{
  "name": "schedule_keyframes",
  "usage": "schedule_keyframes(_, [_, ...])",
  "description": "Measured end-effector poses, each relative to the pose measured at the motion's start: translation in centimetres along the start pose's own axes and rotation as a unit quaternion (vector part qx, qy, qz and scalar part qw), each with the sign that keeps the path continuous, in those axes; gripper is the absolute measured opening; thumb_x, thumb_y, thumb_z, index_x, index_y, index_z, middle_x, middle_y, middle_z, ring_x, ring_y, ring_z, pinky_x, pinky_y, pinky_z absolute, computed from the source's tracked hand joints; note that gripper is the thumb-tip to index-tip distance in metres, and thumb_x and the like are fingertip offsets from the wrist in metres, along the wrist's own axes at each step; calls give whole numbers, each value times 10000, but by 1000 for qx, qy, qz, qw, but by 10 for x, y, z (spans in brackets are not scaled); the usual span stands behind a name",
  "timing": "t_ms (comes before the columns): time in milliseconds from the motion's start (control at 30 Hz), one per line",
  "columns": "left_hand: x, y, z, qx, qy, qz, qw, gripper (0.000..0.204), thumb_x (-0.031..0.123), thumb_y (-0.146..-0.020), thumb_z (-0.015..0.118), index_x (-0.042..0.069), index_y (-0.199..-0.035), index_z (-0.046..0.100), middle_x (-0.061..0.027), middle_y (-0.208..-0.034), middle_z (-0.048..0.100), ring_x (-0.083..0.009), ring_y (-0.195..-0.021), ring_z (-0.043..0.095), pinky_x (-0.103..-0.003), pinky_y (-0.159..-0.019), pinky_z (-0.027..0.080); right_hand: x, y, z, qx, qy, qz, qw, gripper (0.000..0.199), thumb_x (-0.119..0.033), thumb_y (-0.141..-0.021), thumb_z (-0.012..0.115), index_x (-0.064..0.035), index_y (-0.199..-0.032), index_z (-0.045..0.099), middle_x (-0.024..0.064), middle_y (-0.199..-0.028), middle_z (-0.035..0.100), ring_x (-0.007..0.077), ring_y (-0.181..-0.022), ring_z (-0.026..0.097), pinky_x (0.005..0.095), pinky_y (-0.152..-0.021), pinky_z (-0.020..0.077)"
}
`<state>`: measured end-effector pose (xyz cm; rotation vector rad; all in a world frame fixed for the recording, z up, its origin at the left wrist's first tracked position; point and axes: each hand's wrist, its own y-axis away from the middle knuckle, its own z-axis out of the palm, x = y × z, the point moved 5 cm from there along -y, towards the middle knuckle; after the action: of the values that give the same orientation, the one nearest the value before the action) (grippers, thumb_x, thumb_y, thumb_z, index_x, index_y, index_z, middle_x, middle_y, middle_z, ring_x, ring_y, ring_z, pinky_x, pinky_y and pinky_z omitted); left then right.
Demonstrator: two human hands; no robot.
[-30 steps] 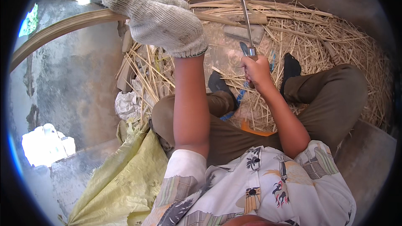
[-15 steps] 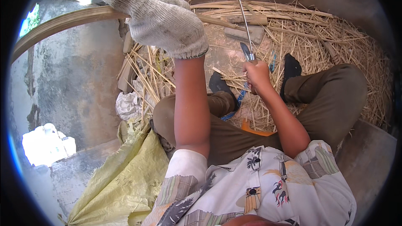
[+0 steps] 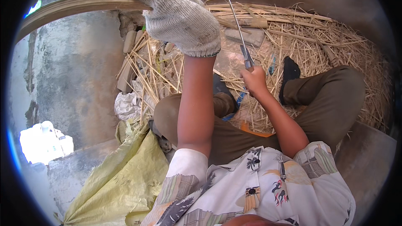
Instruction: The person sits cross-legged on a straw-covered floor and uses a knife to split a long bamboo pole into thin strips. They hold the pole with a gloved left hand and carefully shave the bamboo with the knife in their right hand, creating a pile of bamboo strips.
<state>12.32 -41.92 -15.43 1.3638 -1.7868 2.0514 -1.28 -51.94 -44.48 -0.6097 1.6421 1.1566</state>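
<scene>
A wide bed of dry yellow straw (image 3: 318,46) covered the ground around the seated person's crossed legs, and a crumpled pale yellow woven sack (image 3: 121,180) lay at the lower left. A long curved strip of bamboo (image 3: 79,6) arched in from the left — the left hand (image 3: 178,14), in a grey knitted work glove, was closed around its end. The bare right hand (image 3: 253,79) gripped the handle of a thin-bladed metal knife (image 3: 238,27), blade pointing up, just beside the glove.
</scene>
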Motion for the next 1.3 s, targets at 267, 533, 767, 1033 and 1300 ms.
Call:
schedule_keyframes(267, [16, 1, 1, 14, -171, 193, 966, 483, 149, -862, 685, -56, -1210, 422, -28, -726, 644, -134, -587, 665, -251, -477, 565, 28, -9, -1, 53, 31, -4, 998, 278, -201, -774, 664, -2, -597, 584, 59, -529, 557, 178, -491, 519, 372, -523, 410])
schedule_keyframes(533, [25, 8, 3, 70, -207, 225, 949, 287, 163, -971, 585, -62, -1112, 478, -28, -643, 619, -140, -469, 620, -244, -391, 529, -24, 20, 1, -92, -222, 128, 962, 206, -101, -781, 635, -59, -626, 506, 1, -509, 481, 67, -422, 425, 257, -418, 330])
schedule_keyframes(767, [7, 4, 8, 25, 153, 81, 985, 353, 258, -1033, 511, -11, -804, 534, -63, -552, 565, -160, -379, 557, -239, -328, 474, -5, -5, -11, 50, -36, -112, 992, 217, -93, -793, 609, -67, -614, 490, -12, -524, 455, 86, -445, 426, 287, -430, 324])
schedule_keyframes(1033, [18, 16, 8, -57, 281, -85, 954, 399, 332, -1006, 534, 33, -742, 552, -22, -610, 554, -112, -465, 524, -236, -441, 453, 6, 3, -2, -46, -176, 152, 971, 194, -119, -728, 635, -58, -598, 505, 18, -502, 448, 128, -371, 424, 319, -363, 318])
schedule_keyframes(1300, [20, 0, 5, 2, 133, 41, 990, 466, 417, -1056, 439, 31, -813, 534, -22, -526, 545, -116, -386, 542, -213, -333, 455, -18, 18, 17, -307, -451, 280, 790, 203, -71, -752, 602, -118, -635, 442, -30, -489, 379, 89, -353, 352, 291, -357, 328])
